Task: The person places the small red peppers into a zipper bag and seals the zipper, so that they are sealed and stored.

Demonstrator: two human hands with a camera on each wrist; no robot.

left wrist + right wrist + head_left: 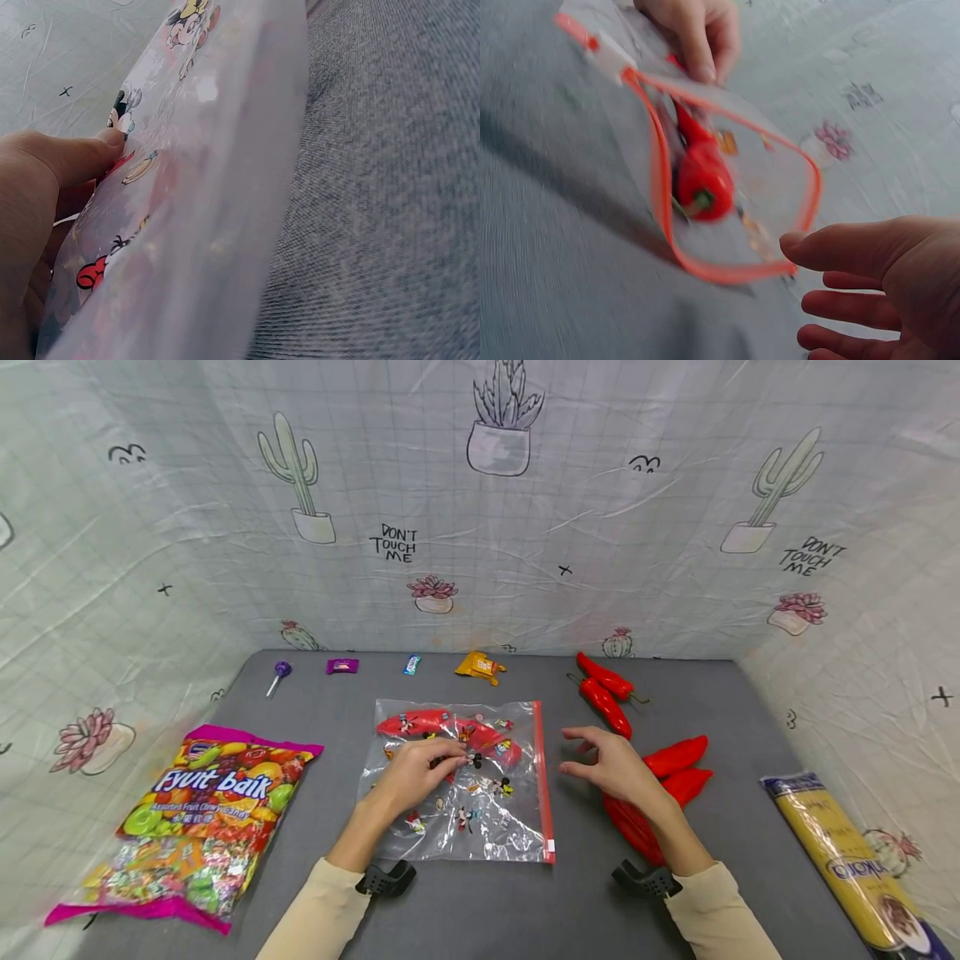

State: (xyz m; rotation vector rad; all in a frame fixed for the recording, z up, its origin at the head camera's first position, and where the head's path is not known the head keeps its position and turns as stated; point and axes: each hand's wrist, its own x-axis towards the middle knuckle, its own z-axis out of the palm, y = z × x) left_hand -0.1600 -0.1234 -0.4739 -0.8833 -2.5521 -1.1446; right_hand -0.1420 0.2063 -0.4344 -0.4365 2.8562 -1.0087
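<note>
A clear zip bag [480,827] with cartoon prints and a red zip edge [540,768] lies on the table before me. Inside it is a red pepper [705,187], its stem end facing the bag's mouth, which gapes in the right wrist view. My left hand [420,768] pinches the bag's upper film, thumb [90,154] on the outside. My right hand [615,764] is just right of the zip edge with fingers spread, holding nothing. Close to that hand lie several loose red peppers [678,756], partly hidden beneath the forearm.
Two slimmer red chillies [603,706] lie at the back right. Along the back are a lollipop [281,670], a purple sweet [342,666], a small blue-white packet [412,664] and a yellow packet [480,667]. A large candy bag [210,802] lies left, a yellow package [847,860] right.
</note>
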